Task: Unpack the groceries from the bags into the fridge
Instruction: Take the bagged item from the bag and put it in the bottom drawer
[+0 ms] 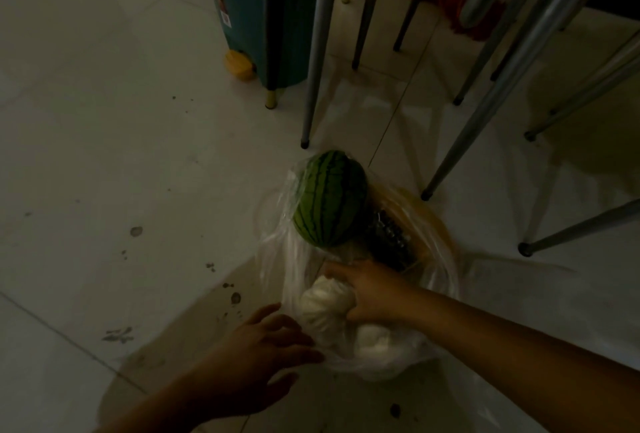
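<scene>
Left hand (256,356): fingers spread, flat on clear bag (346,360) at 6 o'clock; best used to pin it down. Watermelon (329,198): in bag, 12 o'clock. Right hand (372,290): fingers clamped on white bundle (323,301); lift straight up, clear of plastic

A clear plastic bag (346,360) lies on the pale tiled floor (121,155). In it, a striped green watermelon (329,198) sits at 12 o'clock, a dark bunch of grapes (391,238) at 2 o'clock just beside it, and white round buns (325,299) at 6 o'clock. Grey metal chair legs (317,48) stand behind; a teal bin (242,9) stands at 11 o'clock.
</scene>
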